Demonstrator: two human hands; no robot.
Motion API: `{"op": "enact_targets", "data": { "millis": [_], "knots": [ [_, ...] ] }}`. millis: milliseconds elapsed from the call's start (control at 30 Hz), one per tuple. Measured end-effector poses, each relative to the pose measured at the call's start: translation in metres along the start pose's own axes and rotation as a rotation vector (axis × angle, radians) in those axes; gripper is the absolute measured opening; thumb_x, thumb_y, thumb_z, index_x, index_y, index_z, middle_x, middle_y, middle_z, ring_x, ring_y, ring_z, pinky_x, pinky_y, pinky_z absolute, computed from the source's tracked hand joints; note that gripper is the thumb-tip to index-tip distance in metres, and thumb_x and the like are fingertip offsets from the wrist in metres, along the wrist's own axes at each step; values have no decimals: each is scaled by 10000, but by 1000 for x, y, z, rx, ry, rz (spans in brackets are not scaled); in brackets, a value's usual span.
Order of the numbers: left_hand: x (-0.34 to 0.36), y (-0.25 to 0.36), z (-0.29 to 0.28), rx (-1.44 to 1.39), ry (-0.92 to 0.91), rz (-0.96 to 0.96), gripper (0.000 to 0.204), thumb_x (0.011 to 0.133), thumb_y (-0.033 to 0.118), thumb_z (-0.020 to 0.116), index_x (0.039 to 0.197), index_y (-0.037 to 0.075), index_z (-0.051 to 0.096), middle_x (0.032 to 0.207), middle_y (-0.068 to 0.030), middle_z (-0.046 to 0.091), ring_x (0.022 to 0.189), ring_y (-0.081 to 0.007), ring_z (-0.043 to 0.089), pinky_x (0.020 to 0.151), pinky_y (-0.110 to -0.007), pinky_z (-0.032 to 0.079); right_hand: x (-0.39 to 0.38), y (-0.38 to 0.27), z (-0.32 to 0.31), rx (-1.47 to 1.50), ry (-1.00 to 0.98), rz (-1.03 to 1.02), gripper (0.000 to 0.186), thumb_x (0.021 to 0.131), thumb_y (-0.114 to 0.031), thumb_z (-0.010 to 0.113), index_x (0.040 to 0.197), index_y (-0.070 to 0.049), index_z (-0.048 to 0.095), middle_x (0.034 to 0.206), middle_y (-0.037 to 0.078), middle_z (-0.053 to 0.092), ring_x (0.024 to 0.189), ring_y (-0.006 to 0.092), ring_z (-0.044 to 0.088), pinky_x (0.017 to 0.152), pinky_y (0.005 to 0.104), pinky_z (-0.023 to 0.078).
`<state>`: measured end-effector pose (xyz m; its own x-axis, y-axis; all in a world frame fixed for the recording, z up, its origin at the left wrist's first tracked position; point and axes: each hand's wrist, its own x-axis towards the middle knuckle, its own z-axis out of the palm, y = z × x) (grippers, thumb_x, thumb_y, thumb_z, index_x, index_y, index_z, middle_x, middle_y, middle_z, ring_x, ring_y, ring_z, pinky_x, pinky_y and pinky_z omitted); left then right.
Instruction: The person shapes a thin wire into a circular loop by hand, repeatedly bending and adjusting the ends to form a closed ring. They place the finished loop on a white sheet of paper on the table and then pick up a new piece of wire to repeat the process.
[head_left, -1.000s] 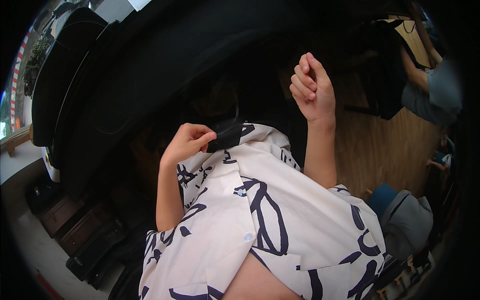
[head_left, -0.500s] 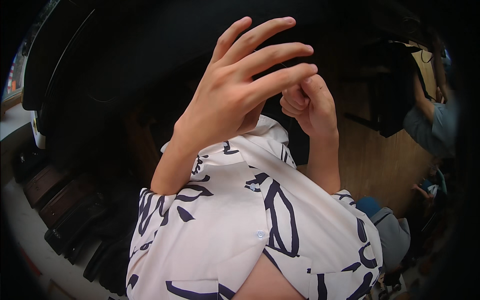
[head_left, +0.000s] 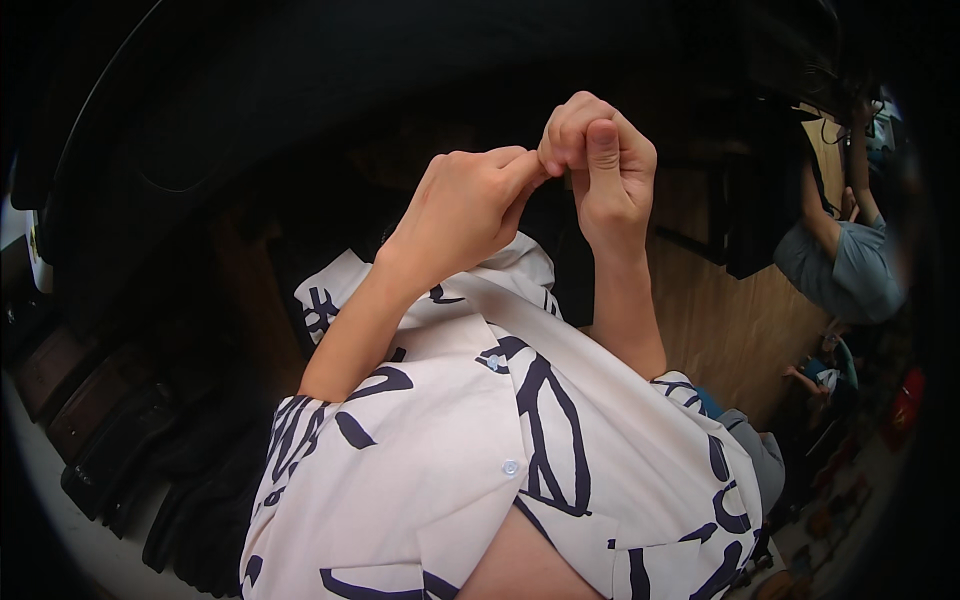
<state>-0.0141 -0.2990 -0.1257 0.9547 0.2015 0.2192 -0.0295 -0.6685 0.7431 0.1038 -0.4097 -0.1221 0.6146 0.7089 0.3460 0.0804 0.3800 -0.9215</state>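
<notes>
My left hand point(head_left: 462, 203) and my right hand point(head_left: 608, 168) are raised in front of my white shirt point(head_left: 440, 480) with black line patterns. The left hand's fingers are bent inward, their tips pressed together against the curled fingers of the right. The right hand is closed, its thumb upright and laid against the bent forefinger. Whether something thin is pinched where the fingertips meet, I cannot make out.
A large black surface point(head_left: 330, 70) fills the space beyond my hands. Several dark cases point(head_left: 110, 440) stand in a row at the left. Over the wooden floor point(head_left: 735, 320) at the right, a person in a grey-blue top point(head_left: 845, 265) sits by a black object.
My left hand has folded its spread fingers inward and dropped to meet the right. The right hand has risen and turned slightly, its thumb now upright.
</notes>
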Motion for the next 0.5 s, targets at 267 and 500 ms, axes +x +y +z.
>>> {"op": "enact_targets", "data": {
  "millis": [267,500],
  "knots": [
    [-11,5,-33,-5,182,172,70,808,58,761,819,52,693,614,-59,560,489,-194,521,442,-288,388,-3,-7,1,-328,-183,140,354,1043,-193,508,775,13,614,602,30,570,515,96,487,488,227,388],
    [-13,-7,-50,-70,444,349,77,794,98,795,848,73,747,565,-7,499,445,-109,435,409,-246,281,-10,-19,21,-53,-464,215,460,1042,-318,444,781,-11,666,621,44,611,506,147,525,492,267,397]
  ]
}}
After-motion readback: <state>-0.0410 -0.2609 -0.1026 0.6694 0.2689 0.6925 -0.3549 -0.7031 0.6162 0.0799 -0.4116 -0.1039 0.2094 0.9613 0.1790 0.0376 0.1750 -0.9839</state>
